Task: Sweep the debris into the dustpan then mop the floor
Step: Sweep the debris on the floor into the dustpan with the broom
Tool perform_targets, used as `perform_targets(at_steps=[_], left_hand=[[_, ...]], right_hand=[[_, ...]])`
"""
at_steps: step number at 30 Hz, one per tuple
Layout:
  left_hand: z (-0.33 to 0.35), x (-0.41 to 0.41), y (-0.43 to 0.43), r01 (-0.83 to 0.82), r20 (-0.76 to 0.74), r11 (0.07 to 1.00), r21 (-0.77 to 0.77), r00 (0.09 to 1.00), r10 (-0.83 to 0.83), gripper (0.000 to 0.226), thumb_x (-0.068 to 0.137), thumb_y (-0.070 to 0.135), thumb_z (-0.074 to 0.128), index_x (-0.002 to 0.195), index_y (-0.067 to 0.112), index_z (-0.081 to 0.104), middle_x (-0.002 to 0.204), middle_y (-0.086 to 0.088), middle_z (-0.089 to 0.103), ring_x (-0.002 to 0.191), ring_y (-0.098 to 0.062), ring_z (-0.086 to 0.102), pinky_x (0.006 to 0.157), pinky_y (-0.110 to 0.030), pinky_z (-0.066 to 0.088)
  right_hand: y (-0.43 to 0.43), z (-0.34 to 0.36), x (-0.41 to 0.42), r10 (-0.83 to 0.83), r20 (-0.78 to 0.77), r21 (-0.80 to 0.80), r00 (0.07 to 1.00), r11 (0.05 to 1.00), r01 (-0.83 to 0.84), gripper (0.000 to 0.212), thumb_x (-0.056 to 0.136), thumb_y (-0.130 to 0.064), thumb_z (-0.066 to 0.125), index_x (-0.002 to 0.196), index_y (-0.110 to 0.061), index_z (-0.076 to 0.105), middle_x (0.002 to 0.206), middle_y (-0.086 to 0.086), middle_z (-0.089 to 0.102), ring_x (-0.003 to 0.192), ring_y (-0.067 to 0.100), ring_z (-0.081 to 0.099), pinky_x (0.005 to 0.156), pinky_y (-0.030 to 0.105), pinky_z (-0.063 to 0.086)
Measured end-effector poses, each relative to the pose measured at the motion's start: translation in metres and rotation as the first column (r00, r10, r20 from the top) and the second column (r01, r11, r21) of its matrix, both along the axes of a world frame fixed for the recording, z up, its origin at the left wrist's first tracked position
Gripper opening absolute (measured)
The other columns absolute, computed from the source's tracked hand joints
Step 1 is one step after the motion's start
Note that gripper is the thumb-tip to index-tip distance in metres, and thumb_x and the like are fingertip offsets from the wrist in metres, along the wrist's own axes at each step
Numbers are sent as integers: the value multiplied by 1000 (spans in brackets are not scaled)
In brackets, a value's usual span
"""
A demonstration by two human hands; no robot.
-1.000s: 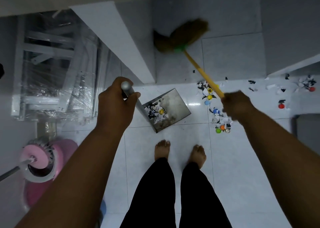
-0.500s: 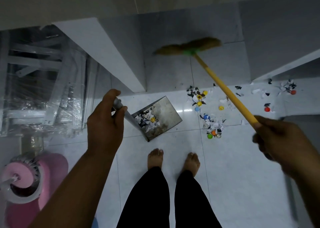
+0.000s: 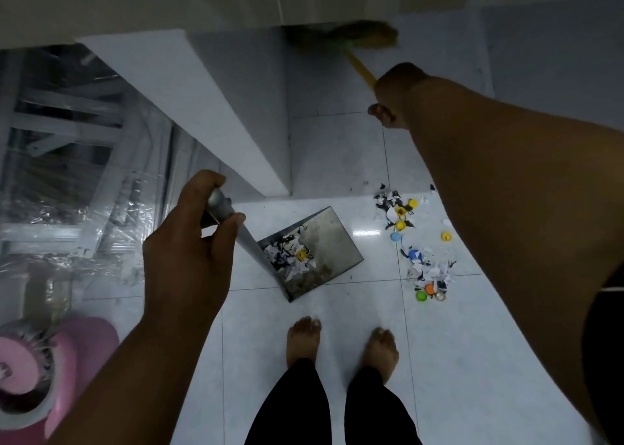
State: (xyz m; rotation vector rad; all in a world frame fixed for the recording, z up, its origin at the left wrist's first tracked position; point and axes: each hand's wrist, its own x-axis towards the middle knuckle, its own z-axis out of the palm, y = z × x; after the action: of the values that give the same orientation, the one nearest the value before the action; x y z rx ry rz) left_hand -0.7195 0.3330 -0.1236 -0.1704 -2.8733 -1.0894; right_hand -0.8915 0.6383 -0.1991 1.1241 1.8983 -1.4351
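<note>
Over white tiles (image 3: 472,329), left fingers (image 3: 232,221) grasp the dustpan handle (image 3: 250,244), right fingers (image 3: 381,113) the broom (image 3: 360,67).

- White partition (image 3: 189,107) juts from the far edge, ending just behind the dustpan (image 3: 331,238).
- Wrapped metal frames (image 3: 67,161) fill the left edge; pink mop bucket (image 3: 67,360) blocks the near-left corner.
- Bare floor (image 3: 374,262) lies open between dustpan and debris (image 3: 414,254).
- The broom (image 3: 358,36) spans the far passage.

glossy white floor tiles (image 3: 456,360), a white partition (image 3: 202,107), plastic-wrapped frames (image 3: 67,134) at left.
</note>
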Motion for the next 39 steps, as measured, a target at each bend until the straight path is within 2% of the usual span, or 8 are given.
perform_targets(at_steps=[3,7,19,23,28,32,36,39], left_hand=[[-2,0,1,-2,-19,1000,9,1000,2,43,87,15,69,123,27,48,100,9,64,91,13,58,72,5,41],[-1,-3,1,-12,-12,1000,-1,1000,12,43,87,14,69,124,25,48,100,8,64,92,5,59,73,7,38],[8,3,3,21,49,1000,8,999,-22,39,88,15,67,119,27,46,101,8,62,89,-7,61,71,6,41],[9,8,4,30,51,1000,2,998,-30,38,88,13,67,116,28,46,99,7,61,88,-6,59,70,7,39],[9,11,3,48,40,999,14,998,-49,50,88,16,66,111,52,41,102,8,61,91,25,52,72,6,40],[5,12,2,47,27,999,-7,999,-47,44,87,17,66,115,45,45,103,10,59,88,19,54,74,6,40],[1,5,3,46,6,999,-7,999,-46,56,87,24,64,114,62,33,102,13,59,90,28,51,74,4,42],[-3,-3,1,52,-14,999,-1,999,-52,47,86,34,58,115,60,32,105,10,62,93,25,53,73,6,41]], right_hand=[[10,-21,18,152,88,166,985,972,-165,24,102,-13,45,119,0,55,79,9,57,57,13,49,51,22,42],[25,-32,77,189,174,344,967,908,-239,21,97,-11,51,104,8,58,87,19,65,68,26,60,64,34,52],[52,98,363,21,16,258,1000,966,-24,19,98,-28,54,112,-36,66,54,3,59,42,12,45,40,22,35],[39,112,326,-80,-110,239,991,965,105,19,99,-23,54,104,-36,68,55,1,58,43,11,44,41,22,35],[32,74,183,-79,-160,235,984,965,116,17,100,-19,49,92,-27,61,67,5,61,44,13,49,35,15,33],[31,26,60,-94,-122,129,988,986,110,23,101,-15,42,80,-11,50,90,9,58,51,11,48,41,19,35],[43,-12,8,45,22,150,999,988,-48,35,101,-26,49,126,-4,60,116,6,67,65,12,53,56,17,42],[57,-41,14,178,174,257,969,941,-219,34,99,-29,54,118,-2,62,110,9,68,72,19,60,67,25,51]])
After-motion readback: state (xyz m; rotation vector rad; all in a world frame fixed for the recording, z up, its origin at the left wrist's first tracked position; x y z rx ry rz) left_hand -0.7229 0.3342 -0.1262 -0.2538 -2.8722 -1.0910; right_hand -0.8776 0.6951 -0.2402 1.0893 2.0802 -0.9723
